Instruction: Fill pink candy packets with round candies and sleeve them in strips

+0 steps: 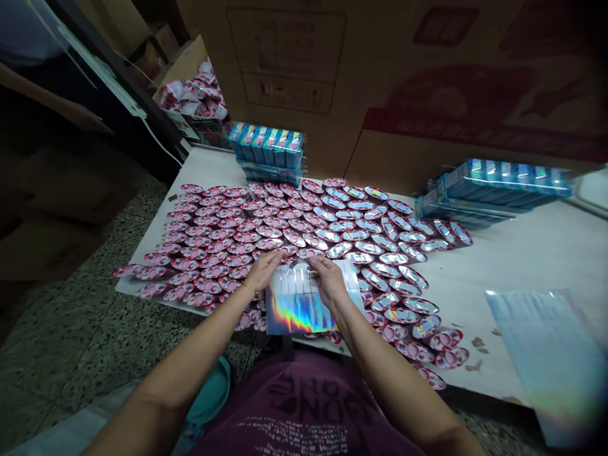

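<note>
A shiny rainbow-coloured sticker sheet (304, 310) with pale strips near its top lies in front of my body, over rows of packs. My left hand (264, 271), with a thin bracelet at the wrist, is at the sheet's upper left corner. Its fingers are pressed together over the packs, and what they hold is hidden. At the sheet's upper edge my right hand (329, 278) has its fingers curled in a pinch; what is between them is too small to make out. Oval-topped red and pink packs (218, 234) stand around both hands, and those to the right carry shiny silvery labels (370, 247).
Stacks of blue boxes in clear wrap stand at the back left (268, 152) and back right (503, 183). Another shiny sheet (546, 354) overhangs the white table's right front edge. Behind rises a large cardboard carton (351, 76). Another person's hand (88, 117) shows at far left.
</note>
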